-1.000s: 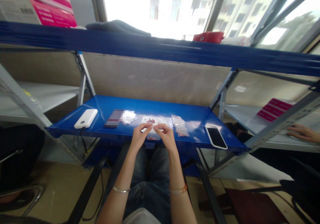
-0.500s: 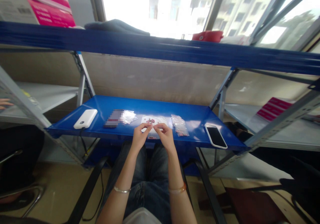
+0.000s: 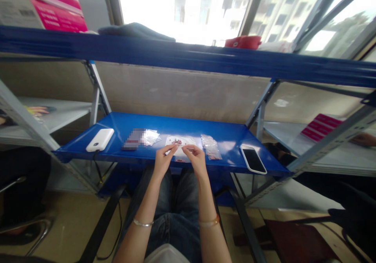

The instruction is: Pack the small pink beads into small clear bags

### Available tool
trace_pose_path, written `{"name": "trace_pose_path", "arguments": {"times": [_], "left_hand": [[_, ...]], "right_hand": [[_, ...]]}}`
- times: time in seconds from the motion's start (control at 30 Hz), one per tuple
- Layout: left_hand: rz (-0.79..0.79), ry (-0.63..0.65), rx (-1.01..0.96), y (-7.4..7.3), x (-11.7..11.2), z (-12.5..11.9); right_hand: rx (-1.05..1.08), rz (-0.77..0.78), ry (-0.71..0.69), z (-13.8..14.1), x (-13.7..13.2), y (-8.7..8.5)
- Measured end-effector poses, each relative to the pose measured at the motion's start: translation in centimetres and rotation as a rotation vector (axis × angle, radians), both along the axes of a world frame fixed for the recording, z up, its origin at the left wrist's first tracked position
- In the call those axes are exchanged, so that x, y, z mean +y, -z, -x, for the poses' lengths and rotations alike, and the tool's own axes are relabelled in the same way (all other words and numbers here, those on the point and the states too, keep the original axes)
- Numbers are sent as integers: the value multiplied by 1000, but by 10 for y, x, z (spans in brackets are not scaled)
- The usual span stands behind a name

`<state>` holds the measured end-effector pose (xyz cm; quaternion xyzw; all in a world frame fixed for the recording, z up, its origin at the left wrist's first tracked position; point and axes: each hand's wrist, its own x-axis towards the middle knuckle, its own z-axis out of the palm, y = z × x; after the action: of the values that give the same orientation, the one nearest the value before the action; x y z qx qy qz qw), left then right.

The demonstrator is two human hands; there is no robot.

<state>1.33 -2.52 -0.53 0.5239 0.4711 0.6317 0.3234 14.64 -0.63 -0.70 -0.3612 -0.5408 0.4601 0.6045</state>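
My left hand (image 3: 163, 159) and my right hand (image 3: 196, 158) meet at the table's front edge, with a narrow gap between their fingertips. Thumb and forefinger are pinched on each; whatever they hold is too small to make out. Just beyond the fingertips, several small dark red pieces (image 3: 176, 141) lie loose on a white sheet (image 3: 190, 141). Right of the sheet is a stack of small clear plastic bags (image 3: 212, 147), with reddish pieces inside. To the left lie more clear plastic bags (image 3: 151, 137).
The blue table (image 3: 182, 126) also holds a white power bank (image 3: 100, 139) at left, a blurred-out dark item (image 3: 133, 139), and a white-framed phone (image 3: 254, 159) at right. A blue shelf beam (image 3: 188, 55) crosses above. Other people's hands (image 3: 38, 110) rest on the side shelves.
My fingertips have drawn slightly apart, the right hand shifting a little to the right. A co-worker's hand has come further into view on the left shelf, and another at the far right.
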Motion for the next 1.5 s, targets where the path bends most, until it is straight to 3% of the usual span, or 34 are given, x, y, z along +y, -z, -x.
{"name": "trace_pose_path", "arguments": {"times": [0.3, 0.57, 0.9, 1.13, 1.33, 1.5], "left_hand": [[-11, 26, -5, -5, -3, -7], [-62, -102, 89, -4, -5, -10], [-16, -151, 65, 3, -2, -13], [78, -202, -134, 14, 7, -6], [167, -102, -281, 16, 13, -16], [201, 41, -303, 21, 18, -42]], "right_hand": [[-40, -18, 19, 4, -3, -1], [-89, -14, 13, 0, 1, 4], [-267, 38, -188, -20, 3, -1], [-386, 86, -292, -47, -2, 0], [-371, 120, -227, -52, 1, 4], [-238, 112, 14, -67, 11, 13]]}}
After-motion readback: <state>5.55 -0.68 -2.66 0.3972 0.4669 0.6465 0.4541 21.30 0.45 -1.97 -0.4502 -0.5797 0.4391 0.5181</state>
